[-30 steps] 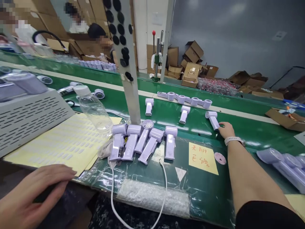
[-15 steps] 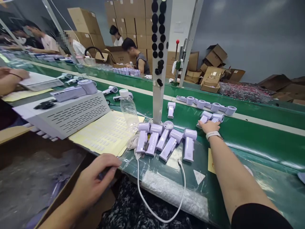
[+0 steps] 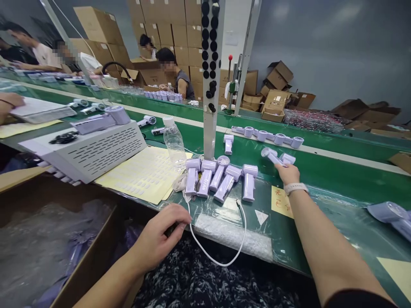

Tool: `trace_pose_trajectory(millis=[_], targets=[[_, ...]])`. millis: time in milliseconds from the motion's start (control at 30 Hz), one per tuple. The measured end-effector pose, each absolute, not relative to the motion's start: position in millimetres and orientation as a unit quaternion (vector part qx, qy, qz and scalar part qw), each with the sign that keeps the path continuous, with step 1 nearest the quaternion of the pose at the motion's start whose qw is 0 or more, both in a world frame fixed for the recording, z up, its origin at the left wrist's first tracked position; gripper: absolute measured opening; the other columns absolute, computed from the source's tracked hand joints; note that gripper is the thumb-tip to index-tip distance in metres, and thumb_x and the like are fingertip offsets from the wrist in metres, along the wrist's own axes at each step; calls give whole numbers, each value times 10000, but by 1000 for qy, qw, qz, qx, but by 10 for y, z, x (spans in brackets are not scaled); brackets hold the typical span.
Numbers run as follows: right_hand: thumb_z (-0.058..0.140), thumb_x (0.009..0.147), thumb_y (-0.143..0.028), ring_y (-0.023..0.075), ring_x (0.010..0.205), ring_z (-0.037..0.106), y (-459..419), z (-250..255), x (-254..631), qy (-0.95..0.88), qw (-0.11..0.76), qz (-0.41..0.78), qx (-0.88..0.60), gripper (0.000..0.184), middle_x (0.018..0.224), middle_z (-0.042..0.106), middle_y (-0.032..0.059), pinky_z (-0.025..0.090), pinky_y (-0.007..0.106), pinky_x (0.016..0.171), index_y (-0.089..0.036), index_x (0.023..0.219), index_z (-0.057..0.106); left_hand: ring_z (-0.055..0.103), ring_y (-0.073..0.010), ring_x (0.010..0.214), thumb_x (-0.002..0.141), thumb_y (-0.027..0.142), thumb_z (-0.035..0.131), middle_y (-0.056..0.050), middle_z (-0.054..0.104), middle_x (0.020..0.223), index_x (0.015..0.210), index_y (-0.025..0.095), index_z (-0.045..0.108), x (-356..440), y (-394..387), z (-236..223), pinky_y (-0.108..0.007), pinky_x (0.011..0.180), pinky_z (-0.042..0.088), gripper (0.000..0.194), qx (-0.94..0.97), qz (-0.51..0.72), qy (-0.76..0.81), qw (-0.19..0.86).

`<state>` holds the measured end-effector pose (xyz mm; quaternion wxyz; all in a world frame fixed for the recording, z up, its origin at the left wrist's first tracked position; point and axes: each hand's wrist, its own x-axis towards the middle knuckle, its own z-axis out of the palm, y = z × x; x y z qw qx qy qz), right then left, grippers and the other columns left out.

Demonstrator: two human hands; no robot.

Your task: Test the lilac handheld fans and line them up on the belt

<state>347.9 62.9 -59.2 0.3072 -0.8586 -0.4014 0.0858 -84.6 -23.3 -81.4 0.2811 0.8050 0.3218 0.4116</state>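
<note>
My right hand (image 3: 289, 173) reaches over the green work surface, its fingers closed on the handle end of a lilac handheld fan (image 3: 272, 158). Just beyond the fingers, partly behind them, is a second lilac fan (image 3: 288, 158); I cannot tell whether the hand grips that one too. My left hand (image 3: 163, 233) is at the table's front edge, loosely curled, with a gap between thumb and fingers and nothing seen in it. Its fingertips are beside a white charging cable (image 3: 221, 265). Several lilac fans (image 3: 225, 184) lie in a row between the hands.
A white post (image 3: 210, 141) stands behind the row. To the left are a clear bottle (image 3: 174, 143), yellow sticker sheets (image 3: 135, 182) and a grey vented box (image 3: 93, 152). More fans (image 3: 279, 138) line the conveyor. Co-workers sit across and to the left.
The right hand has the fan turned and slightly lifted, its head now pointing left. My left hand has moved right, toward the cable. The camera view has turned a little to the right.
</note>
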Motion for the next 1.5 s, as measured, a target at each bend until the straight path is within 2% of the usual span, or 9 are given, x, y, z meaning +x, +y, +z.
trace_pose_trajectory(millis=[167, 267, 400, 567, 733, 900, 1000, 1133, 1500], targets=[[679, 915, -354, 357, 1335, 600, -101, -442, 2854, -542, 399, 145, -726, 362, 1485, 617, 143, 517, 458, 1084, -141, 1197, 759, 715, -201, 884, 995, 422, 608, -72, 778, 969, 1144, 230, 710, -281, -334, -741, -338, 836, 570, 264, 605, 467, 311, 565], [730, 830, -411, 415, 1460, 465, -633, -525, 2169, -679, 443, 108, -576, 479, 1644, 425, 169, 402, 586, 1188, -159, 1237, 758, 623, -311, 1290, 694, 719, 804, -113, 664, 1408, 1330, 266, 633, 195, -392, -691, -417, 1060, 528, 799, 441, 534, 170, 701], [736, 847, -438, 435, 1503, 401, -995, -611, 1713, -768, 372, 73, -516, 593, 1682, 311, 243, 459, 607, 1144, -119, 1344, 683, 747, -255, 973, 698, 684, 816, -85, 787, 1034, 1027, 172, 754, 327, -378, -715, -359, 915, 595, 612, 300, 521, 212, 770], [535, 1004, -308, 325, 1227, 686, -612, -723, 2014, -738, 298, 45, -604, 252, 1310, 722, 185, 574, 502, 1030, -170, 1099, 723, 699, -154, 678, 667, 688, 843, -61, 779, 843, 894, 143, 786, 13, -297, -844, -245, 659, 587, 593, 306, 499, 269, 764], [552, 886, -80, 459, 1495, 385, -275, -989, 2072, -717, 289, 3, -634, 122, 1486, 564, 289, 318, 660, 1197, -129, 874, 662, 734, -206, 793, 588, 659, 902, -114, 795, 1004, 959, 143, 799, -223, -270, -829, -277, 692, 605, 644, 395, 506, 246, 726], [480, 995, -235, 323, 901, 743, -589, -881, 1991, -728, 308, 50, -611, 156, 933, 772, 155, 591, 463, 792, -184, 950, 621, 752, -313, 1003, 635, 629, 887, -96, 805, 1027, 1042, 200, 775, -321, -239, -710, -434, 900, 609, 602, 390, 511, 232, 730], [514, 1005, -352, 220, 590, 684, -802, -706, 2005, -719, 339, 214, -568, 210, 661, 727, 9, 519, 317, 558, -224, 1109, 645, 724, -361, 1107, 694, 756, 771, -107, 799, 1008, 946, 199, 767, -227, -194, -653, -483, 950, 587, 611, 369, 524, 227, 733], [615, 927, -395, 217, 581, 678, -970, -591, 1981, -674, 363, 388, -513, 205, 591, 720, 1, 491, 307, 566, -241, 919, 750, 642, -416, 1259, 586, 871, 745, -105, 787, 1064, 778, 214, 702, 14, -145, -564, -517, 995, 561, 686, 364, 592, 208, 688], [616, 991, -389, 159, 620, 612, -1087, -643, 1579, -623, 454, 469, -431, 350, 645, 686, 6, 456, 269, 632, -213, 690, 652, 676, -382, 1218, 656, 931, 615, -98, 778, 1018, 676, 206, 590, 324, -221, -387, -508, 968, 577, 726, 334, 574, 130, 736]])
